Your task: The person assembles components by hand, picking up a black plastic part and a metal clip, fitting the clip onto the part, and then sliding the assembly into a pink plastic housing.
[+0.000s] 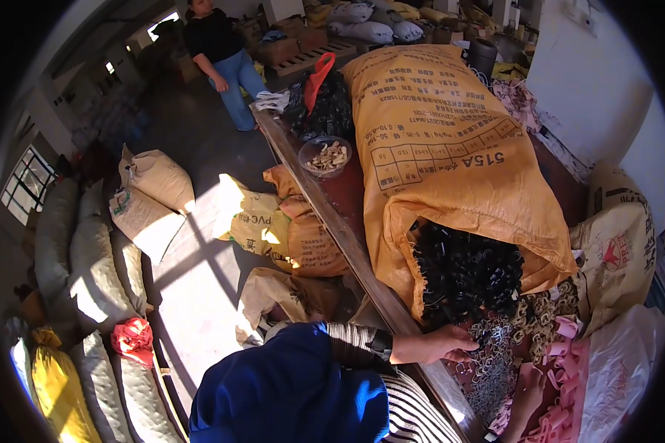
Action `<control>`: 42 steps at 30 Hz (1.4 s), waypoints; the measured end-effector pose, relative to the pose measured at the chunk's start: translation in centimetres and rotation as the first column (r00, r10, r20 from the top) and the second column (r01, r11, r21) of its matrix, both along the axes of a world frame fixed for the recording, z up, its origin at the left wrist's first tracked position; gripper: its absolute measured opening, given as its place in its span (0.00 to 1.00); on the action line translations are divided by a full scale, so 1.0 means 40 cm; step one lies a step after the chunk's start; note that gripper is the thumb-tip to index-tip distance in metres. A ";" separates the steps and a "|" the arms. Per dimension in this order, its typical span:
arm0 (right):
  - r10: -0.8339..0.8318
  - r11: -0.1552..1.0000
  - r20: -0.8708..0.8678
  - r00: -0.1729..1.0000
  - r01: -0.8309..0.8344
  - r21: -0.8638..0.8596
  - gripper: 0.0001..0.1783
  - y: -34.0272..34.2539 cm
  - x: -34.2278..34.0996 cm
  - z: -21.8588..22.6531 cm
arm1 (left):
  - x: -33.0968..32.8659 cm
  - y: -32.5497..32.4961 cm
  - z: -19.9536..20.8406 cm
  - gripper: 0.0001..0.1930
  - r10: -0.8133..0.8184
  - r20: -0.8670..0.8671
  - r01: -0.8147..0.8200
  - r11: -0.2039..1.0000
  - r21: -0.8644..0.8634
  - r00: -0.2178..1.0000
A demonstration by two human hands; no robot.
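Observation:
My left hand (pixel 453 344) reaches in over the near edge of the work table, beside a heap of small grey metal rings or buckles (pixel 491 354). Its fingers are drawn together at the tips; whatever they pinch is too small to name. My right hand (pixel 528 387) is low at the right, between the grey metal pieces and a row of pink plastic pieces (pixel 561 387). Its fingers are mostly hidden. Brass-coloured buckle-like pieces (pixel 543 317) lie just beyond. Shiny black pieces (pixel 465 273) spill from the mouth of a large orange woven sack (pixel 451 170).
A wooden rail (pixel 332 221) edges the table. On it stand a clear bowl (pixel 325 156) of pale pieces and a black plastic bag (pixel 321 111). Filled sacks (pixel 92 273) line the left floor. A person (pixel 218 59) stands at the back. White plastic (pixel 621 376) lies right.

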State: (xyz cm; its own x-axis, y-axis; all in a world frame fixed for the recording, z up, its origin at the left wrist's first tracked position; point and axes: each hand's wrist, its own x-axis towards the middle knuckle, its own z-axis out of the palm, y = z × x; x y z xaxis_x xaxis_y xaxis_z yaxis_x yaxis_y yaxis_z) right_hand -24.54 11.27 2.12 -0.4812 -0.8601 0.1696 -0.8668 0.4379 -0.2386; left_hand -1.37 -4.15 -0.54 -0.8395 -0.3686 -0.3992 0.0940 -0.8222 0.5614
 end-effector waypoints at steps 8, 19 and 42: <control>0.120 0.989 -0.052 0.991 -0.124 -0.077 0.10 -0.007 0.094 0.022 | -0.008 0.003 0.002 0.06 -0.003 0.025 0.004 1.000 -0.014 1.000; 0.176 0.984 0.071 0.982 -0.175 -0.012 0.07 -0.012 0.115 -0.012 | 0.003 -0.013 0.011 0.07 -0.002 -0.016 0.002 1.000 -0.006 1.000; 0.312 0.947 0.168 0.935 -0.291 -0.137 0.07 -0.075 0.176 0.031 | 0.129 -0.118 0.023 0.10 0.129 -0.079 -0.136 0.987 -0.087 0.988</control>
State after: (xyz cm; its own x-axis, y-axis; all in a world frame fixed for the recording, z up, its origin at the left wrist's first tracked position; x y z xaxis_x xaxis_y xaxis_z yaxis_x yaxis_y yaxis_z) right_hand -17.51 8.26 3.36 -0.2335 -0.9510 0.2025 -0.8902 0.1253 -0.4381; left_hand 3.79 -8.89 0.39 -0.8066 -0.5106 -0.2977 0.2420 -0.7448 0.6218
